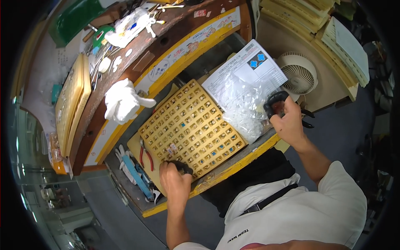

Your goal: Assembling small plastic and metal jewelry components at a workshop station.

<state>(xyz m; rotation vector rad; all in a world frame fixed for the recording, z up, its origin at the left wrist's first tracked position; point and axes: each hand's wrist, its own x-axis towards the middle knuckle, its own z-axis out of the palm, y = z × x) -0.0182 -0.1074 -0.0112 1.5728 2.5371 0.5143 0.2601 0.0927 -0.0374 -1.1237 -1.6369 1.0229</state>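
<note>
A yellow tray (pixel 188 121) with rows of small square compartments lies tilted across the open drawer. Most compartments hold small shiny metallic pieces, and a few show blue flower-like pieces (pixel 183 124). My left hand (pixel 176 180) is at the tray's near left corner, fingers bent together with black on their ends; whatever they grip is hidden. Beside the clear plastic bag (pixel 243 108), my right hand (pixel 289 123) is raised and curled, also with black around the fingers. What it holds, if anything, I cannot make out. Red-handled pliers (pixel 146 155) rest left of the tray.
A printed sheet (pixel 233 68) lies under the bag. A white fan (pixel 296 75) stands at the right. Blue-handled tools (pixel 137 177) lie at the drawer's left end. A white glove (pixel 123 101) hangs over the workbench edge (pixel 166 46), which carries scattered tools. Yellow trays (pixel 73 104) lean at left.
</note>
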